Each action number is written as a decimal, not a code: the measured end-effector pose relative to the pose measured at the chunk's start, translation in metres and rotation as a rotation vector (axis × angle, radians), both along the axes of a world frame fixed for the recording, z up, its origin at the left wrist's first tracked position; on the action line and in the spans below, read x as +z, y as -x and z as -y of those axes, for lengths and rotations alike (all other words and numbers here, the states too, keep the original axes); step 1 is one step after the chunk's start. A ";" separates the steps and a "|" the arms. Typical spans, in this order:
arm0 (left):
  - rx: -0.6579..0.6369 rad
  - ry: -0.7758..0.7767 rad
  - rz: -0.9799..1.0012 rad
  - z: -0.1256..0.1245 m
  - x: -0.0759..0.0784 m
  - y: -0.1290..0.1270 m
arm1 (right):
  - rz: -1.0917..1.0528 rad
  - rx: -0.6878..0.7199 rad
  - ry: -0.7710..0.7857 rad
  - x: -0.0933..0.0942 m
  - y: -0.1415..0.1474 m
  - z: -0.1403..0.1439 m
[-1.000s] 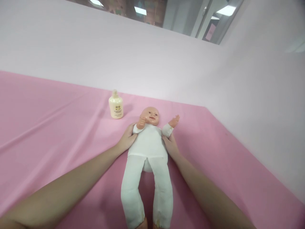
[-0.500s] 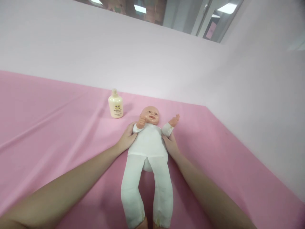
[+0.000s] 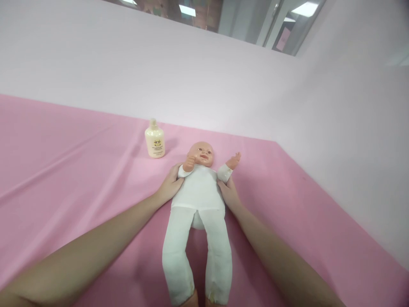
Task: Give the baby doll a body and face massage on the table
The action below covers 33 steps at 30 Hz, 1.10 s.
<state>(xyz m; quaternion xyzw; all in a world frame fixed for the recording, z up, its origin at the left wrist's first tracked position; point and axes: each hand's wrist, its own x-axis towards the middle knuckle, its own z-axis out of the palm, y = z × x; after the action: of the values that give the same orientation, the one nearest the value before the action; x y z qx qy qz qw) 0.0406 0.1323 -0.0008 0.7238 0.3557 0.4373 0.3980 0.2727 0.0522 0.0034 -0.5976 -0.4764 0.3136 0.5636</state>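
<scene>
One doll (image 3: 198, 187), dressed in white, lies face-up on a pink cloth (image 3: 79, 170). The left hand (image 3: 173, 184) and right hand (image 3: 228, 192) clasp its sides below the arms, fingers gripping the torso, partly hidden. A cream bottle (image 3: 155, 143) stands upright near its head.

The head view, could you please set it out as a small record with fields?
Doll: face-up, white torso and legs
Left hand: holding the doll's side, fingers partly hidden
Right hand: holding its other side, below a raised arm
Bottle: upright, cream, left of the doll's head, untouched
Surface: pink cover, creased at left
Background: pale wall
</scene>
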 end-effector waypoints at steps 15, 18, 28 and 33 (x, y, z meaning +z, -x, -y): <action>0.001 0.001 -0.015 0.002 0.002 0.000 | 0.011 0.005 -0.001 -0.003 -0.001 -0.001; 0.001 -0.005 -0.003 0.002 0.002 0.000 | 0.014 -0.002 0.000 -0.003 -0.001 -0.001; 0.001 -0.006 0.001 0.001 0.001 0.000 | 0.024 -0.010 0.019 -0.002 -0.001 -0.001; -0.006 -0.007 0.010 0.001 0.001 0.000 | 0.018 -0.003 0.013 -0.003 -0.002 -0.001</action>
<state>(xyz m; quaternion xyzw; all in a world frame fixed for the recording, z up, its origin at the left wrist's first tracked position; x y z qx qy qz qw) 0.0408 0.1317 -0.0001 0.7239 0.3501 0.4411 0.3986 0.2743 0.0532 0.0004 -0.6046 -0.4785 0.3104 0.5560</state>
